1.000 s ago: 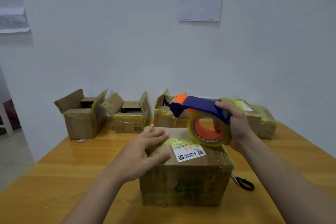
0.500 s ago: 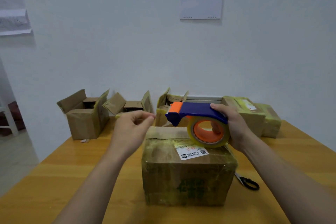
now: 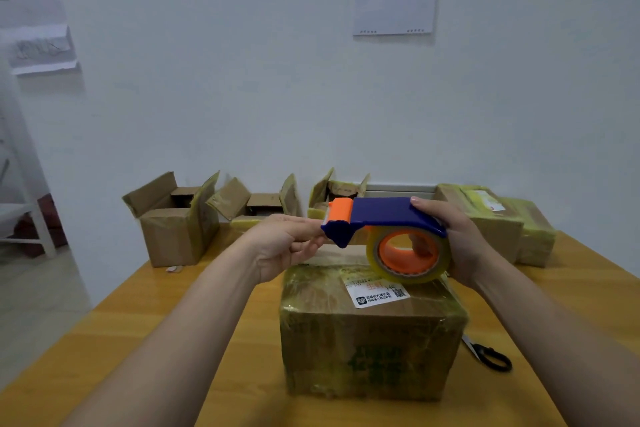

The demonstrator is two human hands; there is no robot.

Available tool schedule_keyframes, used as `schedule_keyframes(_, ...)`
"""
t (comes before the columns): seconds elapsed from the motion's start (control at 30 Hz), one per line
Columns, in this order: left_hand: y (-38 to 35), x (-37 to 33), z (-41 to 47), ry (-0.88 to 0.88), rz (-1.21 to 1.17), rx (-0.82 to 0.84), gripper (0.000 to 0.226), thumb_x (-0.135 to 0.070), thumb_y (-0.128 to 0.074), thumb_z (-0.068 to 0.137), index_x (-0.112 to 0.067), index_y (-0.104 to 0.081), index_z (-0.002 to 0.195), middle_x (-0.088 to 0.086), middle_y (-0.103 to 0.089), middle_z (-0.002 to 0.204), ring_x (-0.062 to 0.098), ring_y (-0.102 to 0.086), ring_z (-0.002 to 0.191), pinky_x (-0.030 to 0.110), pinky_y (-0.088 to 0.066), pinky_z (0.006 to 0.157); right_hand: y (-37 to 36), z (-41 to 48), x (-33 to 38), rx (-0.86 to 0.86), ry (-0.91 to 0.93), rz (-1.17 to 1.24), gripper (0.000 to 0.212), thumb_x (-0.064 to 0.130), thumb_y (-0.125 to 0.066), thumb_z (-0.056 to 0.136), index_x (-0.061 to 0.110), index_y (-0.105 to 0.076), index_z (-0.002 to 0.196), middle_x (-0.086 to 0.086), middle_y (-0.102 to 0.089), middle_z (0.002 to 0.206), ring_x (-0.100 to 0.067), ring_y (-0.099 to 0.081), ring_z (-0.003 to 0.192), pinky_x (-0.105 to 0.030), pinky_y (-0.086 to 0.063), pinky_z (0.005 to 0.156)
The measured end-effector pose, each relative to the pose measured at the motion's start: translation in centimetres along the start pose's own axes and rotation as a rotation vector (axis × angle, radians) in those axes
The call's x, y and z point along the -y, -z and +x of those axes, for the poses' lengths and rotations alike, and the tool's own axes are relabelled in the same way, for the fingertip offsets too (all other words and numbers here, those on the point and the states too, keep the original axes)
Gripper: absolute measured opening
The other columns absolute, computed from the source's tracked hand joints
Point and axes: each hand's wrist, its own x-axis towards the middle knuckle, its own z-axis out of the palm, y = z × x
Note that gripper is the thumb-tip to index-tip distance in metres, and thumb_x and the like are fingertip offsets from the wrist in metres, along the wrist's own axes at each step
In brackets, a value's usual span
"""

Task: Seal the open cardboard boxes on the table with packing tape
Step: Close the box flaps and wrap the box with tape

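Observation:
A closed cardboard box (image 3: 370, 336) wrapped in yellowish tape, with a white label (image 3: 377, 293) on top, stands in front of me on the wooden table (image 3: 138, 340). Just above its top I hold a blue and orange tape dispenser (image 3: 384, 215). My right hand (image 3: 460, 239) grips its rear, fingers through the orange core of the clear tape roll (image 3: 377, 262). My left hand (image 3: 284, 243) pinches at the dispenser's front tip, where the tape comes out. Three open boxes (image 3: 169, 236) (image 3: 256, 208) (image 3: 332, 191) stand along the wall.
Two taped boxes (image 3: 498, 218) (image 3: 536, 236) sit at the back right. Black-handled scissors (image 3: 491, 357) lie on the table to the right of the near box. A white wall with a paper sign rises behind the table; the floor drops off at left.
My left hand lifted off the box top and came up to the dispenser's front tip. My right hand raised the dispenser slightly off the box.

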Motion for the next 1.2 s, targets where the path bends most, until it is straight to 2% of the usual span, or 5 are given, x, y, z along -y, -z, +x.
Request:
schedule_keyframes(0.33,0.5,0.2,-0.1,-0.012,0.161,-0.116,0.027,-0.013,-0.078,0.090,0.000,-0.075,0.114,0.012,-0.078,0.087,0.011,-0.070,0.064,0.023,-0.060,0.066,-0.5,0.8,0.9,0.116,-0.086,-0.019,0.035,0.037,-0.055,0.097,0.018,-0.079,0.081,-0.005,-0.069,0.071,-0.015,-0.063,0.058,-0.024,-0.050,0.053)
schedule_keyframes(0.57,0.4,0.1,0.2,-0.027,0.092,-0.143,0.032,-0.005,-0.073,0.093,-0.006,-0.066,0.124,0.021,-0.078,0.098,0.025,-0.066,0.088,0.026,-0.063,0.061,-0.5,1.0,0.8,0.082,-0.129,0.028,0.031,0.036,-0.055,0.097,0.012,-0.072,0.090,-0.004,-0.071,0.072,-0.014,-0.066,0.060,-0.024,-0.053,0.053)
schedule_keyframes(0.73,0.2,0.2,0.3,-0.115,0.129,-0.139,0.030,-0.002,-0.070,0.095,-0.008,-0.063,0.124,0.018,-0.076,0.097,0.014,-0.073,0.067,0.025,-0.058,0.057,-0.4,1.2,0.7,0.086,-0.124,0.036,0.030,0.035,-0.054,0.098,0.011,-0.071,0.093,-0.003,-0.071,0.071,-0.013,-0.066,0.059,-0.023,-0.053,0.051)
schedule_keyframes(1.03,0.4,0.6,-0.1,-0.188,0.217,-0.168,0.027,-0.007,-0.072,0.092,-0.016,-0.065,0.116,0.001,-0.072,0.073,0.007,-0.060,0.054,0.026,-0.038,0.057,-0.6,1.3,0.6,0.115,-0.093,0.026,0.031,0.032,-0.050,0.102,0.010,-0.068,0.089,0.000,-0.069,0.064,-0.009,-0.064,0.053,-0.019,-0.049,0.047)
schedule_keyframes(1.2,0.6,0.6,0.4,-0.166,0.172,-0.177,0.026,-0.008,-0.073,0.093,-0.011,-0.065,0.117,0.006,-0.077,0.085,0.010,-0.070,0.066,0.025,-0.053,0.061,-0.3,1.7,-0.2,0.121,-0.056,0.047,0.030,0.032,-0.049,0.102,0.010,-0.069,0.093,-0.001,-0.071,0.069,-0.011,-0.066,0.058,-0.021,-0.052,0.052)
